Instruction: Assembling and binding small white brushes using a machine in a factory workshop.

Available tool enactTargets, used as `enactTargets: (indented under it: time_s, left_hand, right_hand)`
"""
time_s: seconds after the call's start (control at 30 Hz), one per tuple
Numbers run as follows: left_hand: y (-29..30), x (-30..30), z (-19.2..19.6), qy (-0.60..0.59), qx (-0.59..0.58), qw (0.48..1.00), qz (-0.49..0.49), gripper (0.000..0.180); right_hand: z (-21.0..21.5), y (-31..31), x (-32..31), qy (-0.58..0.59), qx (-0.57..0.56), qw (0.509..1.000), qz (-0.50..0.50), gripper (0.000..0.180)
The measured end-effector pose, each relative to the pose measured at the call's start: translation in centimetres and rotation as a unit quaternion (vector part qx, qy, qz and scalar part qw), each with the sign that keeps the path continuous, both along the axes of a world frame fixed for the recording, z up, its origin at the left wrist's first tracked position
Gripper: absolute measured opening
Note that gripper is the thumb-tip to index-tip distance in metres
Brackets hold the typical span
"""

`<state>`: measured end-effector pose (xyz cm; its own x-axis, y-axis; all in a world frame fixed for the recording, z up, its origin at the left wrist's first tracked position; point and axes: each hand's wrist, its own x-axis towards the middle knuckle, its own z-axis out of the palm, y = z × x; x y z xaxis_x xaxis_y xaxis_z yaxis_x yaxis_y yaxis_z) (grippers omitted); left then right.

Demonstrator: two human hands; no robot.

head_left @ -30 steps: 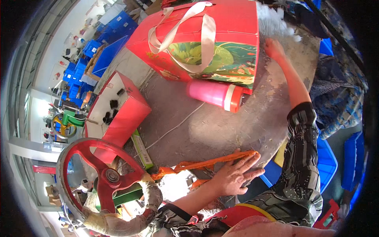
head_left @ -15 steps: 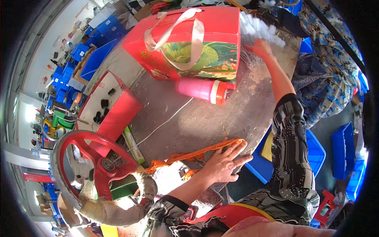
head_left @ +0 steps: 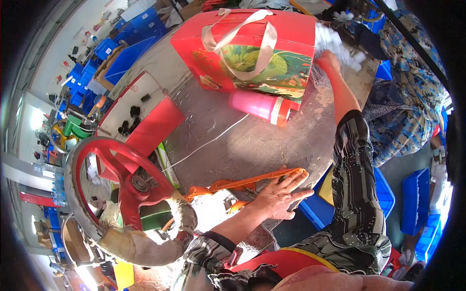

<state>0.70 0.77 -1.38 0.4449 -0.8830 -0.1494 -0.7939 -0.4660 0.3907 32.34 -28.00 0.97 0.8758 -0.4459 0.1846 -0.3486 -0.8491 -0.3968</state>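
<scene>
White-tufted bundle: on worktop, just beside red box.
Right hand: at bundle's near edge; finger closure and any hold impossible to tell.
Left hand: spread wide, touching orange strip, gripping nothing visible.
Bundle step: seemingly picking, with 1 hand.
Next move: probably calls for careful fingertip pinch.

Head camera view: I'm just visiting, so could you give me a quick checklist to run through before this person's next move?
1. Left hand open: ok, spread beside the orange strip.
2. Right hand gripping the white-ended bundle: cannot tell; it is at the bundle, but its grip is unclear.
3. Red box standing upright: ok.
4. Pink bottle upright: not ok; it lies on its side by the box.
5. Tabletop free of cords: not ok; a white cord crosses it.
</scene>
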Motion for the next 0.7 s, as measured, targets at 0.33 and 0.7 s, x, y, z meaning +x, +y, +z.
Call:
enactTargets:
  time_s: [0.33, 0.7]
  left_hand:
    - [0.5, -0.1, -0.3, -0.013, 0.012, 1.0, 0.005, 0.075]
    - [0.4, -0.2, 0.1, -0.017, 0.013, 1.0, 0.002, 0.074]
  right_hand:
    - [4.1, -0.1, 3.4, -0.19, 0.131, 0.973, -0.003, 0.031]
    - [6.0, -0.7, 5.7, -0.16, 0.238, 0.957, 0.053, 0.025]
